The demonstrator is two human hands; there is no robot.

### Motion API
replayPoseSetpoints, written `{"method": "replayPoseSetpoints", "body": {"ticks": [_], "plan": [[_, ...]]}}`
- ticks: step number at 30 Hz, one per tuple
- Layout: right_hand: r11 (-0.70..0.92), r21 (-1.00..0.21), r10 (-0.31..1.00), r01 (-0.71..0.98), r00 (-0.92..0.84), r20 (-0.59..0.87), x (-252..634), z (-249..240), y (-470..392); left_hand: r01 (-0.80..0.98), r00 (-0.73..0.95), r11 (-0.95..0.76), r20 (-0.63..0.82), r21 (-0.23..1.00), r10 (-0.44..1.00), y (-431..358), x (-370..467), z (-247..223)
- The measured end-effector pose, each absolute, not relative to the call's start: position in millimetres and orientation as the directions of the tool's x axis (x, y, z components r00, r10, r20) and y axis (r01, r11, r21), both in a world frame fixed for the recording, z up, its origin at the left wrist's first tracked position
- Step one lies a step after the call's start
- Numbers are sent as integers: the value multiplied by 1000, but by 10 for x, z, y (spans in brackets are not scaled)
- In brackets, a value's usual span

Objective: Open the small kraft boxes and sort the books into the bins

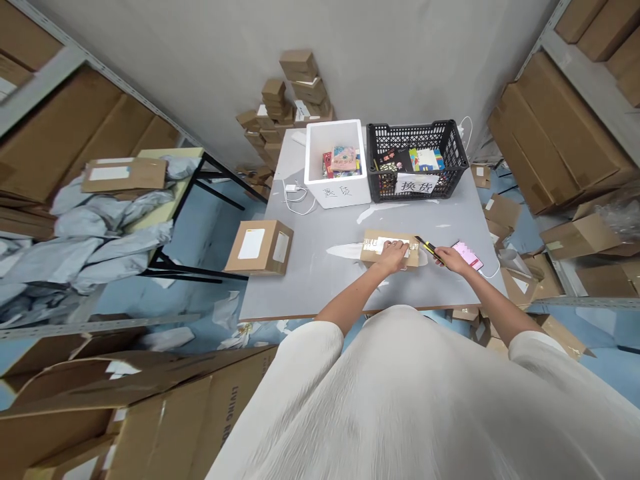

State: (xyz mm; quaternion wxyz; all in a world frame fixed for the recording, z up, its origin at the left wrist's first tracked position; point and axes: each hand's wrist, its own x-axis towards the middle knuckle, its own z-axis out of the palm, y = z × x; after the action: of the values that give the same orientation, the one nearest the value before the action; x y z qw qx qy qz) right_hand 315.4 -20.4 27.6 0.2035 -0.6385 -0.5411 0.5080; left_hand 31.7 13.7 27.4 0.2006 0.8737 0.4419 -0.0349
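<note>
A small cardboard box [371,245] with a white label and tape lies near the front of the grey table [310,287]. My left hand [393,257] rests on top of it, fingers spread across the label. In my right hand [450,259] is a yellow and black box cutter [429,247], its tip pointing at the box's upper right corner. Whether the tip touches the cardboard I cannot tell. Just right of that hand lies a phone [467,255] with a pink screen, a white cable attached.
A white foam box [337,195] and a black plastic crate [453,177], both holding books, stand at the table's back. A larger carton [263,248] sits at the left edge. Grey parcels [90,220] cover the left side table. Cartons [520,280] crowd the floor on the right.
</note>
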Motion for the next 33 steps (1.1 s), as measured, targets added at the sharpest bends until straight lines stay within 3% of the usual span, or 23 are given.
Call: {"method": "replayPoseSetpoints", "body": {"ticks": [7,12,16,19,27,33], "plan": [[-110,-734,896,670,-253,-365,3460,367,-59,789,611,-550,-257,274,749,149,360,284],[146,-515,887,845,-342,-309,3484,399,134,783,615,-545,-242,300,750,127,335,243],[245,-401,878,883,-377,-294,3371,356,307,782,617,-553,-229,288,753,108,315,207],[220,-402,856,889,-374,-358,3295,342,383,780,616,-551,-216,295,757,98,303,186],[-6,-608,728,794,-413,-547,3429,382,166,775,612,-524,-211,353,762,102,293,139],[-53,-635,730,771,-404,-552,3448,422,42,771,614,-526,-199,359,764,84,286,172]]}}
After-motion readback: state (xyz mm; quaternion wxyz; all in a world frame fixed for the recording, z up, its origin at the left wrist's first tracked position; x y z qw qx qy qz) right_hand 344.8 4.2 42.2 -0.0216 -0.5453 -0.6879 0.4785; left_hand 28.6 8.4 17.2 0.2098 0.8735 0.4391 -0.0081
